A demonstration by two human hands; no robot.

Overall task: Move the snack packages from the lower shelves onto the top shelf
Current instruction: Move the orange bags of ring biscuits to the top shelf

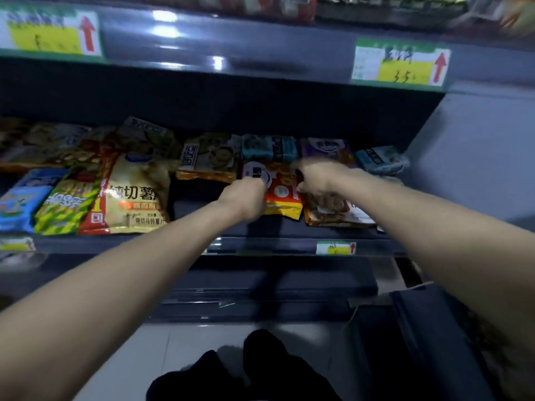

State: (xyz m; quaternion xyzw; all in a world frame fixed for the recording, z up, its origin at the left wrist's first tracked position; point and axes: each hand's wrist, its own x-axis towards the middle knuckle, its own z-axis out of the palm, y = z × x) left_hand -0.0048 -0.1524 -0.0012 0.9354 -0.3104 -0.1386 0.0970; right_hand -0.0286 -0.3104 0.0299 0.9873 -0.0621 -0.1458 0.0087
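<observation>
The left hand [246, 195] and right hand [314, 178] each clench one side of a single red-and-yellow snack package [282, 198]. It lies near the front edge of the lower shelf [260, 241], right of the middle. Other bags crowd this shelf, with one beige chip bag [136, 195] toward the left. The top shelf [260, 53] carries two price labels [401, 65] on its front edge. Pale floor [173, 351] lies below.
</observation>
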